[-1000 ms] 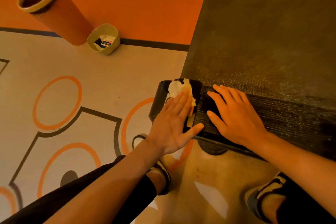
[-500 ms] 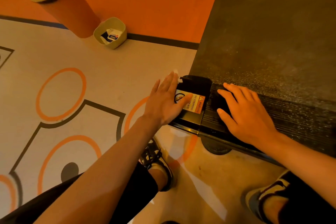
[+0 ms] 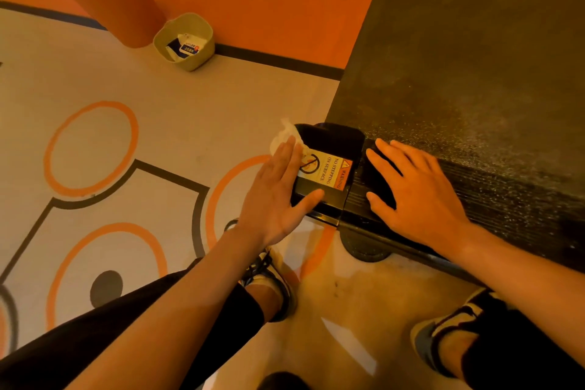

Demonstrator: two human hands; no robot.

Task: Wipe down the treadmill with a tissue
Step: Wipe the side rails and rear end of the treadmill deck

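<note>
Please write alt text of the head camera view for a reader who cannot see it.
A person's left hand presses a crumpled white tissue against the black plastic corner cap of a dark treadmill, beside an orange-edged warning sticker. The right hand rests flat on the ribbed rear edge. An orange cylindrical bin stands further back.

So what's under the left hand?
A white tissue, pressed flat by the left hand on the treadmill's black corner cover. Only its crumpled end pokes out past the fingertips; the rest is hidden under the fingers, and so is part of the warning sticker.
</note>
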